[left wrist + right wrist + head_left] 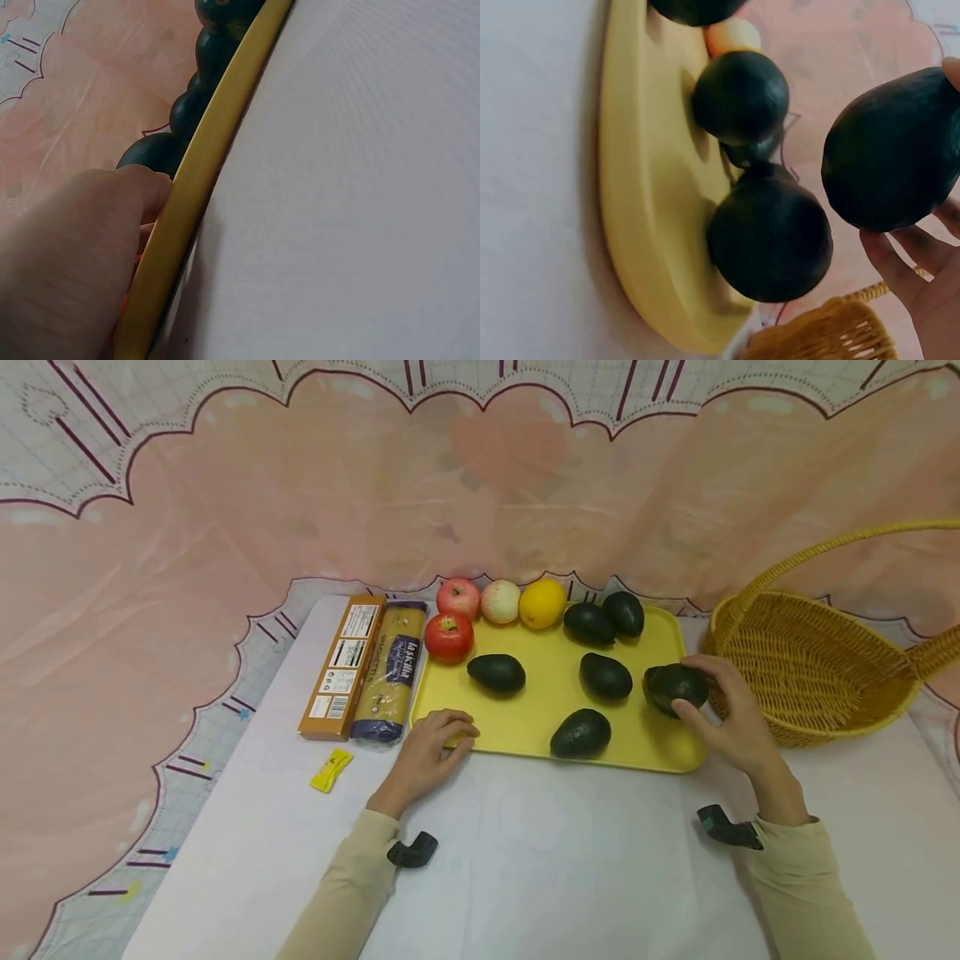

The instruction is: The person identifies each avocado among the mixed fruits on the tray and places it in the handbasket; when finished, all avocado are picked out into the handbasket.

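Note:
My right hand [731, 714] holds a dark green avocado [681, 690] between thumb and fingers, over the right end of the yellow tray [517, 739]. In the right wrist view, this avocado [892, 150] is raised beside another avocado [771, 238] that sits on the tray. My left hand [430, 756] rests at the tray's front left edge with relaxed fingers, holding nothing. Several more avocados lie about the tray, among them one at its front [581, 734] and one left of the middle [497, 674].
A wicker basket [817, 668] with a tall handle stands right of the tray. Along the tray's back left are a tomato [449, 638], two apples [458, 598] and an orange [543, 603]. Further left lie a spaghetti pack [388, 677], an orange-brown box [345, 668] and a small yellow packet [331, 770].

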`<action>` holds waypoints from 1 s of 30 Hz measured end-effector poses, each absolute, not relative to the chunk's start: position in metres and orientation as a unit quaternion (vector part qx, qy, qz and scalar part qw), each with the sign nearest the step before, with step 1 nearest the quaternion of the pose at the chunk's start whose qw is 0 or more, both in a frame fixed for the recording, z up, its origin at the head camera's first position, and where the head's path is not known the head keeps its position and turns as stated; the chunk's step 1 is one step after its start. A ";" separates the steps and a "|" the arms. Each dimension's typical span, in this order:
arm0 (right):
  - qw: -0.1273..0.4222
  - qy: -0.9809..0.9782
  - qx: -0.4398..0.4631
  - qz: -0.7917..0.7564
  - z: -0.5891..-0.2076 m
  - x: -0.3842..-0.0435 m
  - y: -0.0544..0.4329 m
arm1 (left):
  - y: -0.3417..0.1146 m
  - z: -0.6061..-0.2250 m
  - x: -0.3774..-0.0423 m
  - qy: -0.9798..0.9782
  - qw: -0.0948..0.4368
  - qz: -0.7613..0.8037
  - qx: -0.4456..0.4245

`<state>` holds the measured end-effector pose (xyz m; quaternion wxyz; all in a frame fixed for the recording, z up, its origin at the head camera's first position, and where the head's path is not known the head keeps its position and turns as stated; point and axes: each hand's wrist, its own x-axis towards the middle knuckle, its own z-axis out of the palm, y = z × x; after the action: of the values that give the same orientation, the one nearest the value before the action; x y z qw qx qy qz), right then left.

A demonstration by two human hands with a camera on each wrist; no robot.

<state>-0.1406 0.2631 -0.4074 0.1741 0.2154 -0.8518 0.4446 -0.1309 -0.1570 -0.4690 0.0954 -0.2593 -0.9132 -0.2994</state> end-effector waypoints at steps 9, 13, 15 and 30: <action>0.230 -0.804 0.212 0.505 -0.388 -0.138 0.270 | -0.154 -0.470 -0.130 -0.917 0.086 -0.298 -0.252; 0.237 -0.797 0.185 0.523 -0.394 -0.143 0.282 | -0.154 -0.472 -0.130 -0.915 0.090 -0.299 -0.255; 0.240 -0.796 0.172 0.529 -0.401 -0.146 0.289 | -0.155 -0.473 -0.130 -0.915 0.093 -0.298 -0.255; 0.281 -0.748 0.055 0.599 -0.404 -0.150 0.321 | -0.155 -0.470 -0.131 -0.915 0.104 -0.297 -0.251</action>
<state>-0.1503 0.3212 -0.4040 0.2805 0.0554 -0.7479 0.5991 -0.1310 -0.1551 -0.4701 0.1040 -0.2513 -0.9154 -0.2967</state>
